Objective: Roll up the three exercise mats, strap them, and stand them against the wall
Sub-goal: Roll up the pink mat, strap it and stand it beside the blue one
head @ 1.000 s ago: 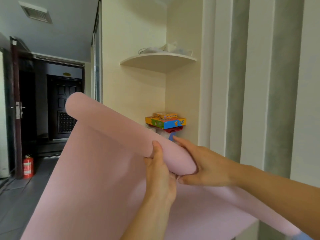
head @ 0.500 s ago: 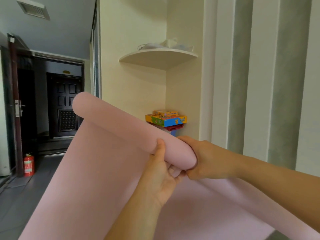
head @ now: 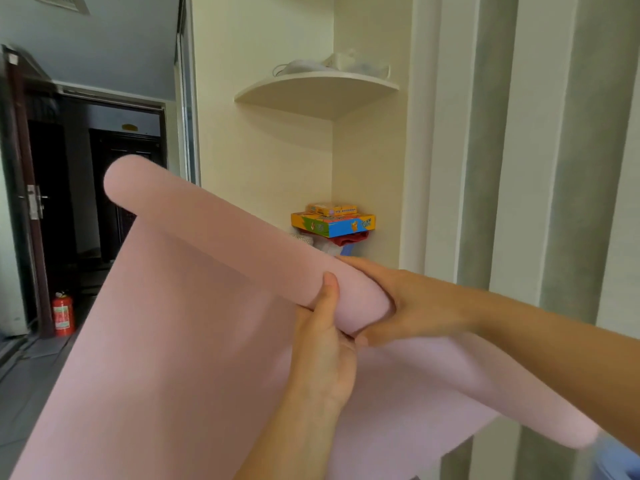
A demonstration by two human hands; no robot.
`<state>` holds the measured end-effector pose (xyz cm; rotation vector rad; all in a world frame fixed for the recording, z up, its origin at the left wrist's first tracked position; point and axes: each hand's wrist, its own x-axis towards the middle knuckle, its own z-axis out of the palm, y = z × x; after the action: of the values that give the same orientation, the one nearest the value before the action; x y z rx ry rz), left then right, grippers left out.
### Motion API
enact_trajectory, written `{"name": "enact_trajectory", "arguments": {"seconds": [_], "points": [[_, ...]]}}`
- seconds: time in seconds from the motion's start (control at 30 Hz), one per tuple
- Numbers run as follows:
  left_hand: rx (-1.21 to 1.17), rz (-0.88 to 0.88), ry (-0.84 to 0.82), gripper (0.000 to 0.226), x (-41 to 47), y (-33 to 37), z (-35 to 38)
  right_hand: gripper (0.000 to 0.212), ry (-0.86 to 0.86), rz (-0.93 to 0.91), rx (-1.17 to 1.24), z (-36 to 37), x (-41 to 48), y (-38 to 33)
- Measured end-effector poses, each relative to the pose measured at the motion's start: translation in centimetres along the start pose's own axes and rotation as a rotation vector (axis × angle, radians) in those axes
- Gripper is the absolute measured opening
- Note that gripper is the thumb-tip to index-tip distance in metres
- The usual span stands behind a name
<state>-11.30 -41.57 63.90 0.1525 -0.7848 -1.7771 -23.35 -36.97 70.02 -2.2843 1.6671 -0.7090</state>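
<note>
A pink exercise mat (head: 166, 341) is held up in the air in front of me, its top edge rolled into a thin tube that slants from upper left to lower right. My left hand (head: 323, 344) grips the roll from below, thumb pressed up against its front. My right hand (head: 408, 303) wraps over the roll's right end, fingers curled round it. The unrolled sheet hangs down to the bottom of the view. No other mat or strap is in sight.
A striped wall (head: 519, 168) stands close on the right. A corner shelf (head: 318, 90) holds white items; colourful boxes (head: 332, 221) are stacked in the corner below. A dark open doorway (head: 104, 188) and a red fire extinguisher (head: 63, 315) are at left.
The roll has turned slightly between my hands and my right hand has shifted its grip over the end. The view has tilted a little.
</note>
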Motion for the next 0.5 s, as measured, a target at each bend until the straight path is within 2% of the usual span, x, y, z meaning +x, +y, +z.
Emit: {"name": "enact_trajectory", "arguments": {"seconds": [0.1,0.2,0.4,0.5], "points": [[-0.022,-0.026,-0.056,0.061,-0.4,-0.5,0.6,0.065,-0.109,0.109,0.183,-0.8,0.5,-0.1],[-0.040,0.018,-0.102,0.059,-0.2,-0.5,0.8,0.057,-0.050,0.105,0.194,-0.4,0.6,-0.5],[0.137,0.030,-0.113,0.064,-0.1,-0.7,0.6,0.060,0.184,0.121,-0.044,0.7,0.1,-0.8],[0.239,0.105,0.036,0.054,-0.5,-1.7,0.6,0.057,0.270,0.115,-0.152,1.8,-0.2,-1.2]]}}
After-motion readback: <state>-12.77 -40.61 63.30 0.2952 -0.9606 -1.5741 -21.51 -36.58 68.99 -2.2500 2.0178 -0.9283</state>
